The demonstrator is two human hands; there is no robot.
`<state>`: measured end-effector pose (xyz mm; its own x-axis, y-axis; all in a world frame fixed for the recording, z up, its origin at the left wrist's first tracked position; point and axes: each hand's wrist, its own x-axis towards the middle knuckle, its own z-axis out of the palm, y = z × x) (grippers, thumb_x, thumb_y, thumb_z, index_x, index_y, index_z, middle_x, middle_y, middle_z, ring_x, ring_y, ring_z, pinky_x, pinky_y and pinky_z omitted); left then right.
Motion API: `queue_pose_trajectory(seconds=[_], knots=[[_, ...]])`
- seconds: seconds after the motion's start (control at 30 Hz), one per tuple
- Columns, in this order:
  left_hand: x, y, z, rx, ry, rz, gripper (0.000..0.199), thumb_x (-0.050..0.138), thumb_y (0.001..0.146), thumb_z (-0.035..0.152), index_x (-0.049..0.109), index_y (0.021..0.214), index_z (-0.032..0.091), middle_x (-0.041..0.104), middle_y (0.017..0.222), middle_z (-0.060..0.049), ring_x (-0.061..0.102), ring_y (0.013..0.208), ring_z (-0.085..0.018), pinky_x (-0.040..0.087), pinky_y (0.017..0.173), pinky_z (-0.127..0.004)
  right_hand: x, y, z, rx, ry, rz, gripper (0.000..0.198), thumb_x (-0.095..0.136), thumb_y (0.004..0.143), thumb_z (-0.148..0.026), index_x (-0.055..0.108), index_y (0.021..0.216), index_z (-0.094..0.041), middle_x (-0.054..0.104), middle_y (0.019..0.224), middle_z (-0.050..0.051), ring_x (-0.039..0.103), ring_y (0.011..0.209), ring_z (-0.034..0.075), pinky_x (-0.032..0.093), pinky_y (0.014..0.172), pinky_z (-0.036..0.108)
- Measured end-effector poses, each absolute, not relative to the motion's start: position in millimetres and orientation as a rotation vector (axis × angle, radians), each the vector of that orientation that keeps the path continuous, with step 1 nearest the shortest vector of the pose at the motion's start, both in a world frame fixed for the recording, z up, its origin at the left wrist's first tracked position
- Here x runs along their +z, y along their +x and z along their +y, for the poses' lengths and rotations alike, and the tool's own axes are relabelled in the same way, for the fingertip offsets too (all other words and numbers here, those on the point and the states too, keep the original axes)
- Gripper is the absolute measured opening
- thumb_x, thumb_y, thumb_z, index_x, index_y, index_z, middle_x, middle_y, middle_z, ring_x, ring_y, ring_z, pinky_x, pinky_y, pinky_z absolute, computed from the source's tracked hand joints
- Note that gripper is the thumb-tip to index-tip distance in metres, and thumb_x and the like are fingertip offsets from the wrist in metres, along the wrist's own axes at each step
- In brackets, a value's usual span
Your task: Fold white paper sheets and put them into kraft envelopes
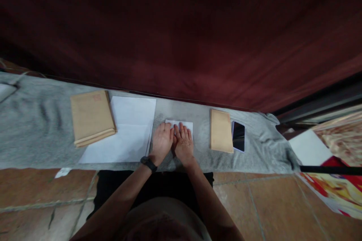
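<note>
A small white piece of paper (189, 124), apparently folded, lies on the grey cloth in front of me. My right hand (184, 145) rests palm down on it, fingers stretched forward and slightly apart. Close beside it, my left hand (163, 141) presses on the paper's left part with its fingers laid down; a dark watch is on that wrist. Both hands cover most of the paper's near side. Left of my hands lie large white sheets (131, 131), which show a crease across them.
A stack of brown envelopes (92, 116) overlaps the white sheets' left side. To the right lie more brown envelopes (221, 131) and a phone (238, 136). The grey cloth (260, 141) covers a narrow surface against a dark red panel (181, 37). A colourful printed bag (336, 188) is at far right.
</note>
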<state>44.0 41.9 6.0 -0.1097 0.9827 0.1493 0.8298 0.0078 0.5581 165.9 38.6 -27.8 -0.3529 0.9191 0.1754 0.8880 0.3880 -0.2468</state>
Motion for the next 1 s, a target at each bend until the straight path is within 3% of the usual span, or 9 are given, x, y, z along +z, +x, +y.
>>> queue_pose_trajectory(seconds=[0.13, 0.3, 0.5, 1.0], knots=[[-7, 67, 39, 0.833, 2.114, 1.694, 0.053, 0.035, 0.103, 0.040, 0.043, 0.148, 0.013, 0.051, 0.151, -0.017, 0.042, 0.145, -0.028, 0.034, 0.120, -0.048, -33, 169, 36, 0.101, -1.526, -2.454, 0.062, 0.047, 0.100, -0.027, 0.032, 0.158, -0.010, 0.030, 0.164, 0.017, 0.023, 0.153, 0.032, 0.019, 0.125, 0.052], [-23, 67, 41, 0.726, 2.124, 1.702, 0.062, 0.025, 0.105, 0.042, 0.031, 0.156, 0.008, 0.037, 0.162, -0.016, 0.026, 0.153, -0.022, 0.026, 0.125, -0.044, -39, 172, 38, 0.072, -1.520, -2.455, 0.062, 0.042, 0.101, -0.024, 0.028, 0.159, -0.009, 0.030, 0.164, 0.015, 0.024, 0.153, 0.029, 0.018, 0.126, 0.050], [-24, 58, 40, 0.618, 2.208, 1.770, 0.065, 0.027, 0.104, 0.045, 0.029, 0.157, 0.007, 0.036, 0.162, -0.016, 0.023, 0.155, -0.023, 0.020, 0.127, -0.046, -36, 184, 46, 0.092, -1.569, -2.362, 0.056, 0.031, 0.104, -0.020, 0.028, 0.159, -0.011, 0.032, 0.164, 0.012, 0.026, 0.152, 0.023, 0.021, 0.125, 0.046], [-26, 44, 41, 0.474, 2.227, 2.087, 0.067, 0.033, 0.102, 0.043, 0.031, 0.156, 0.002, 0.030, 0.163, -0.021, 0.025, 0.154, -0.031, 0.019, 0.125, -0.049, -38, 226, 57, 0.033, -1.693, -2.215, 0.054, 0.028, 0.108, -0.032, 0.036, 0.156, -0.008, 0.039, 0.160, 0.017, 0.034, 0.149, 0.027, 0.023, 0.122, 0.049]])
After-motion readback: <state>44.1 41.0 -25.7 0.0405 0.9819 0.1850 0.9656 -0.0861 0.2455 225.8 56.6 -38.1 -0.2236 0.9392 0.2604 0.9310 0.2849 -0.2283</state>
